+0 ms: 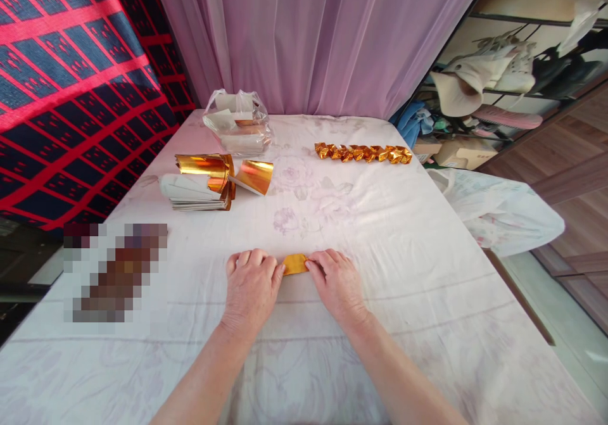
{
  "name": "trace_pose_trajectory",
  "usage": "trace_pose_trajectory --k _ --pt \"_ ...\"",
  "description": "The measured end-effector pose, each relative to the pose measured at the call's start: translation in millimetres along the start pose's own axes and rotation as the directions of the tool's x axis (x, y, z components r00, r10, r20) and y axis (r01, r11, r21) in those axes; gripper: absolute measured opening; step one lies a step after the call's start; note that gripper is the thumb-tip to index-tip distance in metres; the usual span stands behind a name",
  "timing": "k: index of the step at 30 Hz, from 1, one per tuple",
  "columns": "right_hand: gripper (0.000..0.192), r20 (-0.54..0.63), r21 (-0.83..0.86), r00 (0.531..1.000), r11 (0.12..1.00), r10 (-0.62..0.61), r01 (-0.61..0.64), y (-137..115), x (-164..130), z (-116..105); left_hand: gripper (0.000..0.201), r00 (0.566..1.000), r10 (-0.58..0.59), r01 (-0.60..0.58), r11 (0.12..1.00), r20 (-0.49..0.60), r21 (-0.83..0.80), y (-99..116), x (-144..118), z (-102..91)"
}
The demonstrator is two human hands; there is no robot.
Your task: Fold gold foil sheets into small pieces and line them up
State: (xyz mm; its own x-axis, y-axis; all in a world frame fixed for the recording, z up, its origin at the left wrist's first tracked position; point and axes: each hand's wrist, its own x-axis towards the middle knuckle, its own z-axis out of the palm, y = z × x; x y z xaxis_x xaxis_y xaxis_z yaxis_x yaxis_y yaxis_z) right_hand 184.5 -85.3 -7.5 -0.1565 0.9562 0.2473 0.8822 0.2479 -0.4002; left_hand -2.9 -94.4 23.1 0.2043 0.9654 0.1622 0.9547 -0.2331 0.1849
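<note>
Already, folded pieces [363,153] lie at one o'clock; sheets [199,196] remain at ten; left hand [253,287] and right hand [339,285] pinch a seemingly part-folded paper [295,264].

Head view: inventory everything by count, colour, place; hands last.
Covered table: one, white and mauve, centre
Folded paper piece: one, gold, table's near middle
Row of folded foil: one, gold, table's far right
Foil paper stack: one, gold and white, table's left
Curved foil sheet: one, gold, beside stack
Plastic bag of sheets: one, clear, behind stack
Pixelated patch: one, brownish, table's left
Pleated curtain: one, lilac, beyond table
Gridded fabric: one, red and navy, left
Cluttered rack: one, dark, right
Cap: one, beige, rack
Bulging bag: one, white, right of table
Left hand: one, bare, paper's left end
Right hand: one, bare, paper's right end
</note>
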Motion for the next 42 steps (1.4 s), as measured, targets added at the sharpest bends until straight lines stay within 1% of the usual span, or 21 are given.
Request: trace_pose_trajectory --k 9,15,21,26,29,32,35,37,42 --pt "0.012 -0.008 0.012 1.000 1.000 0.016 -0.016 -0.2 0.0 2.3 0.022 0.999 0.013 -0.013 1.000 -0.035 -0.012 2.6 0.5 -0.2" --pt "0.012 0.000 0.008 1.000 1.000 0.030 -0.030 -1.7 0.2 1.4 0.021 1.000 0.015 -0.015 1.000 -0.022 0.021 3.2 0.3 0.1" --pt "0.016 0.010 -0.007 1.000 1.000 0.026 -0.026 -1.3 0.0 0.6 0.021 0.999 0.011 -0.010 1.000 -0.034 0.014 2.8 -0.9 0.8" --pt "0.016 0.012 0.017 1.000 1.000 0.014 -0.015 -1.0 0.3 -0.6 0.018 1.000 0.008 -0.006 0.999 -0.030 0.037 2.2 -1.6 0.0" --pt "0.015 0.022 0.033 1.000 0.999 0.012 -0.013 -0.7 0.6 -1.0 0.014 0.999 -0.009 0.009 1.000 -0.033 0.004 1.9 -1.4 0.1" --pt "0.015 0.033 0.034 0.999 0.999 0.007 -0.008 -0.5 0.6 -0.8 0.007 0.999 -0.001 -0.002 0.997 -0.045 -0.074 0.0 -1.0 2.8" --pt "0.017 0.029 0.001 1.000 1.000 0.003 -0.003 -1.5 0.2 -0.4 0.014 0.997 0.043 -0.055 0.981 -0.063 -0.187 -3.9 -0.6 7.2" --pt "0.017 0.024 -0.025 1.000 1.000 0.006 -0.005 -3.6 -0.1 -0.6 0.014 0.997 0.054 -0.067 0.970 -0.063 -0.235 -6.1 -0.2 9.4" --pt "0.010 -0.004 -0.073 1.000 0.997 0.029 -0.029 -13.6 -0.8 -1.4 0.010 0.998 0.035 -0.047 0.973 -0.057 -0.226 -5.2 0.8 10.4"
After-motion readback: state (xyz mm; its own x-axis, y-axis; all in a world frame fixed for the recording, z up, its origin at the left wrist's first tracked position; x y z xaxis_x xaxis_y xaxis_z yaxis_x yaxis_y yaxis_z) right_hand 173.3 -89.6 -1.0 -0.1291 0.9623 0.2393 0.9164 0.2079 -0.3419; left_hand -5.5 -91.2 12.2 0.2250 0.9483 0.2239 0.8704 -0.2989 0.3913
